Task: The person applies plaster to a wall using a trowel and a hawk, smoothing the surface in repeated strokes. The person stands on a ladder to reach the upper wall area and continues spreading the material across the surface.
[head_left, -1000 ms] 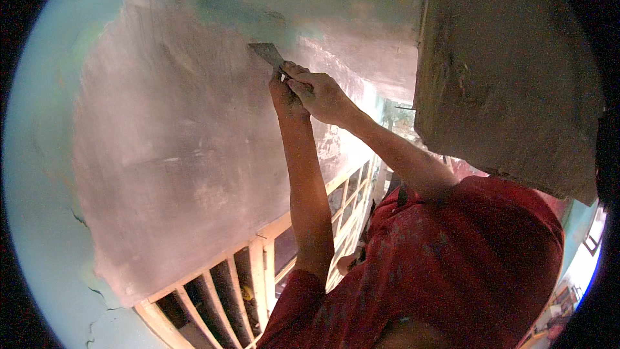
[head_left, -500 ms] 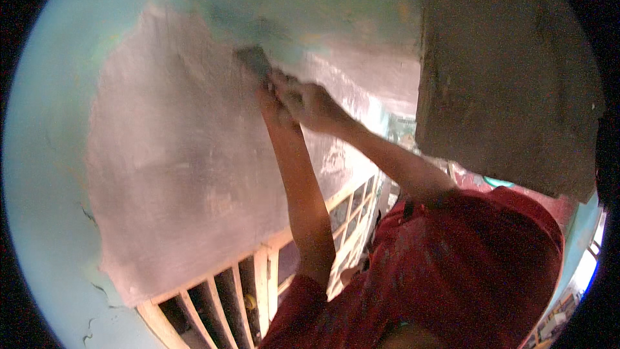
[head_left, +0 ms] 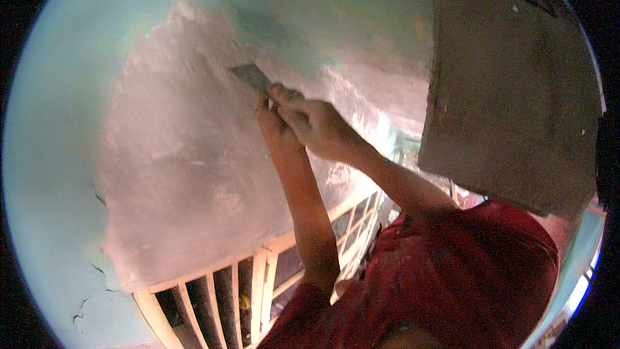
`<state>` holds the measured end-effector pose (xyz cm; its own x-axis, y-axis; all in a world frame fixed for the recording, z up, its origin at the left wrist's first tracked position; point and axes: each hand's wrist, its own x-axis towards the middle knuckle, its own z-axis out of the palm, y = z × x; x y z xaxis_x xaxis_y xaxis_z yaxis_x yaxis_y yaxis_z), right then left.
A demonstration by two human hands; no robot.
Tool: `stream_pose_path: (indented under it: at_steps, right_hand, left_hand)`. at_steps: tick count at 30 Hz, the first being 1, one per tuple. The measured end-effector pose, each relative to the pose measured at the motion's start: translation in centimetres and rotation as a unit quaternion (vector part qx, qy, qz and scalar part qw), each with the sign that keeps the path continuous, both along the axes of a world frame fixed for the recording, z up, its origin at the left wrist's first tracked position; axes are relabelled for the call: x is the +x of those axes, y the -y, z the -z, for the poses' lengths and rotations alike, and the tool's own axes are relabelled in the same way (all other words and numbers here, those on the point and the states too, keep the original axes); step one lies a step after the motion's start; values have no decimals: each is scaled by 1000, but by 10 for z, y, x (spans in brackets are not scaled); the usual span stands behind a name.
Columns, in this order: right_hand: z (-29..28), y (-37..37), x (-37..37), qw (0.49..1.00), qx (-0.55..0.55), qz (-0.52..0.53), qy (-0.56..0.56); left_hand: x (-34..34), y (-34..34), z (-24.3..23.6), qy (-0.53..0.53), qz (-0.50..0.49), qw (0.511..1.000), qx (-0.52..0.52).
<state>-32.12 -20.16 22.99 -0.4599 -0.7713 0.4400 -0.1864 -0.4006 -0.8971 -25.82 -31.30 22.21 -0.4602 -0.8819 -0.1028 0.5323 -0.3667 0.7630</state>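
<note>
A scraper point(head_left: 250, 77) with a flat, dark, wide blade lies against the pale pinkish plaster patch point(head_left: 174, 129) on the wall, near the patch's upper edge. My left hand point(head_left: 274, 121) is closed at the base of the blade, its arm rising from below. Close beside it, my right hand point(head_left: 318, 124) also grips the scraper, fingers curled at the left hand. Both hands cover the handle. Just above the blade, blue-green paint point(head_left: 278, 32) borders the bare plaster.
Below the patch runs a cream wooden frame with slats point(head_left: 219, 307). A large grey-brown panel point(head_left: 510, 90) hangs at the right. Cracks mark the blue wall point(head_left: 64, 220) at the left. My red shirt point(head_left: 439, 278) fills the lower right.
Both hands and the scraper have shifted down the wall a little, and the blade shows more sharply. The whole view has also moved slightly.
</note>
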Motion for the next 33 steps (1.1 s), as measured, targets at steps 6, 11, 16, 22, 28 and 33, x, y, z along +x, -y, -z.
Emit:
stream_pose_path:
  at_steps: [6, 11, 16, 22, 28, 33]
  right_hand:
    - [-19, 10, -18, 1000, -7, -1, 30]
    - [-19, 10, -19, 999, -30, 35, -29]
    - [-39, 0, -21, 1000, 1, 2, 6]
    - [-44, 12, -27, 999, 22, 19, -18]
    - [-42, 1, -14, 998, -13, 44, -43]
    - [-42, 14, -29, 998, -18, 47, -45]
  left_hand:
    - [-32, -17, -59, 288, -79, 922, -244]
    - [-16, 17, 6, -169, 119, 978, 18]
    - [-18, 26, -17, -158, 108, 978, 84]
    - [-25, 13, -36, -75, 80, 994, -30]
    - [-27, 13, -45, -71, 72, 992, -69]
    - [-33, 8, -45, -23, 48, 992, -115]
